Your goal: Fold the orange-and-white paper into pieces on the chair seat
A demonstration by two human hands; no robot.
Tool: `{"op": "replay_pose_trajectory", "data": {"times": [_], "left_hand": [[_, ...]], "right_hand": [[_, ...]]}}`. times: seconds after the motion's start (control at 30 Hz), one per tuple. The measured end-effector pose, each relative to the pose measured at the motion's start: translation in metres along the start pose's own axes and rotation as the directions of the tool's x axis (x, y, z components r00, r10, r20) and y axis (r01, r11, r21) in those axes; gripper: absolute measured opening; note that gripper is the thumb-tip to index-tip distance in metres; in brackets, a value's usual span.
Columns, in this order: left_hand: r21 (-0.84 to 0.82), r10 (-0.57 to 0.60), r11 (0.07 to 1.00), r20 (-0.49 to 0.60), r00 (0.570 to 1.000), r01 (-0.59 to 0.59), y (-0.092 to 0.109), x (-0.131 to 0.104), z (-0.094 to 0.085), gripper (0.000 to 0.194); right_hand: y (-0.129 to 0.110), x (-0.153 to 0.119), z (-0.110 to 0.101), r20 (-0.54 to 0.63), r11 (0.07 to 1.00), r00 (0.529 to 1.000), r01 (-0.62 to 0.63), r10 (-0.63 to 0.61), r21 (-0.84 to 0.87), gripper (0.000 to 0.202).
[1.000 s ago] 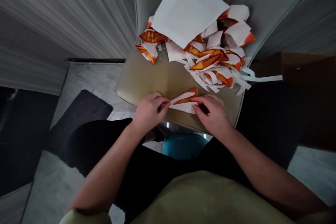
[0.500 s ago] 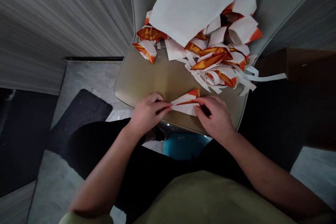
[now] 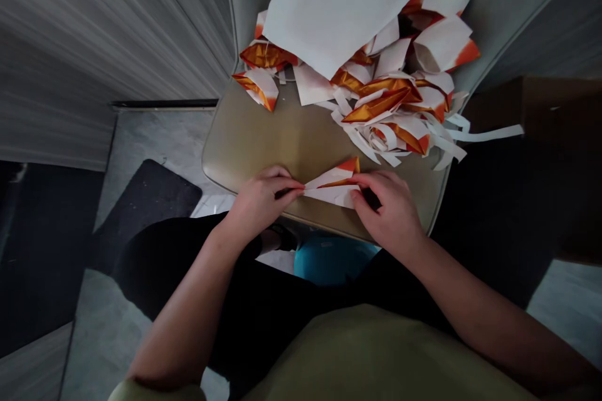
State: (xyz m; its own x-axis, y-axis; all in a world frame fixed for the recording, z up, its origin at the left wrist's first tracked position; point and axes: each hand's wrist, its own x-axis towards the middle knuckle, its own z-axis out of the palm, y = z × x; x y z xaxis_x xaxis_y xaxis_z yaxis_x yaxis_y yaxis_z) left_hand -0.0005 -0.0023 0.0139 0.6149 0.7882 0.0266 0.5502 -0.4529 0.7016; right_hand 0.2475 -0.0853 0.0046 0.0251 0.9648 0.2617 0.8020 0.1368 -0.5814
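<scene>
A piece of folded paper (image 3: 333, 191), white outside with an orange-red and gold tip, is stretched between my two hands just above the front of the chair seat. My left hand (image 3: 266, 197) pinches its narrow left point between thumb and fingers. At the wider right end, my right hand (image 3: 385, 210) grips the paper's edge, thumb below and fingers above. Part of the right end is hidden by those fingers. Farther back lies a pile of folded paper pieces (image 3: 376, 106) in white, orange and gold.
A large white sheet (image 3: 343, 6) lies over the pile on the chair (image 3: 254, 138). White paper strips (image 3: 489, 134) stick out to the right. Beneath the seat edge is a blue rounded object (image 3: 333, 260). A brown box (image 3: 555, 106) stands at right, and a dark mat (image 3: 150, 200) lies at left.
The view has shifted slightly. Both hands keep their hold on the folded paper, with only a tiny shift of the left fingers at its point.
</scene>
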Motion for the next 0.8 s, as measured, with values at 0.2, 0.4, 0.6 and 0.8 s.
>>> {"op": "replay_pose_trajectory", "data": {"times": [0.2, 0.4, 0.6, 0.8], "left_hand": [[0.042, 0.087, 0.995, 0.012, 0.996, -0.088, -0.007, 0.000, -0.002, 0.013], [0.029, 0.098, 0.995, -0.015, 0.995, -0.098, -0.015, -0.001, -0.003, 0.015], [-0.006, 0.043, 0.999, 0.009, 0.999, -0.043, -0.021, 0.002, -0.013, 0.017], [0.111, 0.118, 0.991, -0.469, 0.875, -0.074, -0.003, -0.010, 0.010, 0.027]], "right_hand": [[0.001, 0.000, 0.001, -0.011, 1.000, 1.000, -0.003, 0.003, 0.023, 0.019], [0.000, 0.000, 0.002, -0.010, 1.000, 1.000, -0.005, 0.005, 0.020, 0.019], [0.002, -0.002, 0.004, -0.010, 0.999, 1.000, 0.011, -0.010, 0.049, 0.016], [0.003, -0.001, 0.008, -0.012, 0.999, 1.000, 0.009, -0.009, 0.032, 0.018]]}}
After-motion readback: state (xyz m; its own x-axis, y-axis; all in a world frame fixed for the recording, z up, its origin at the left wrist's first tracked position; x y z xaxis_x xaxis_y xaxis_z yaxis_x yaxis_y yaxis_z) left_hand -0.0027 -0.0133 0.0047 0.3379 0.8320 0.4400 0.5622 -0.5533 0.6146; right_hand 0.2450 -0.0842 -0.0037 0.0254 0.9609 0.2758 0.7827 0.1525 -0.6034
